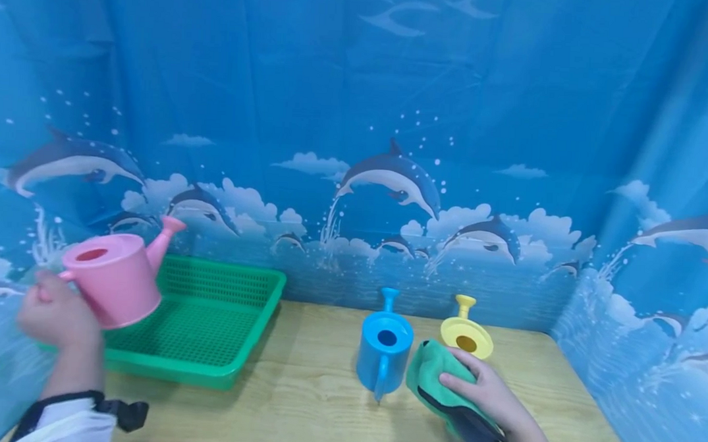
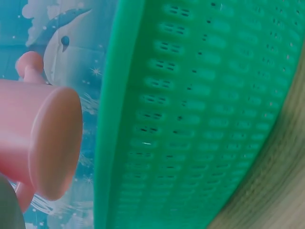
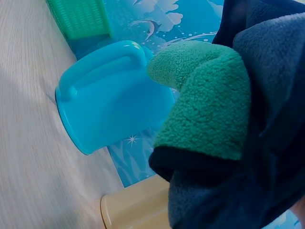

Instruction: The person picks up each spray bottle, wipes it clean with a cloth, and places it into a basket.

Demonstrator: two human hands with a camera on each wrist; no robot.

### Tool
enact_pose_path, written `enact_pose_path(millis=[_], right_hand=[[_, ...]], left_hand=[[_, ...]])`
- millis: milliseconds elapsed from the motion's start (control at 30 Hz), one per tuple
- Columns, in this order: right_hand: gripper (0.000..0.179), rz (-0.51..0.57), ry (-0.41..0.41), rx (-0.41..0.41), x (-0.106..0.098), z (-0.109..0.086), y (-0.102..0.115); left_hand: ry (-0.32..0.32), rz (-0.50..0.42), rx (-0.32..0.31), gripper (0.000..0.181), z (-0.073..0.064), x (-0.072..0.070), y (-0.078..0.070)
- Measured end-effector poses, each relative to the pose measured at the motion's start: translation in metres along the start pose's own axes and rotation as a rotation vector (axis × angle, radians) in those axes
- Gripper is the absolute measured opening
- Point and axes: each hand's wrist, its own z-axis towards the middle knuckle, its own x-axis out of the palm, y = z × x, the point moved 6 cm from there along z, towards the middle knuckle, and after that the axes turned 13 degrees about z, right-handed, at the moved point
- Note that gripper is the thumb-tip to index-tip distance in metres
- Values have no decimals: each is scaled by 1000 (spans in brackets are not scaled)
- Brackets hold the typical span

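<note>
Partway, I judge from my feed: left grip (image 1: 59, 310) clasps the pink can (image 1: 116, 283) aloft near the green basket (image 1: 217, 375), not set down; right grip (image 1: 489, 392) clutches a cloth (image 1: 436, 373); blue can (image 1: 370, 357), yellow can (image 1: 467, 327) stand on the desk (image 1: 310, 404).

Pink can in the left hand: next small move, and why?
Probably ease the pink watering can down into the green basket. The left hand grips it by the handle, the left wrist view shows it above the basket's rim with a gap, and the right hand is occupied holding the green cloth.
</note>
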Motion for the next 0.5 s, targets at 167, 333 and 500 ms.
enact_pose_path(millis=[167, 333, 500], right_hand=[[59, -3, -9, 15, 0, 0, 0], [59, -5, 8, -3, 0, 0, 2], [60, 4, 11, 0, 0, -1, 1]], left_hand=[[21, -11, -21, 48, 20, 7, 16], [23, -47, -56, 47, 34, 10, 31], [-25, 5, 21, 47, 38, 10, 34]])
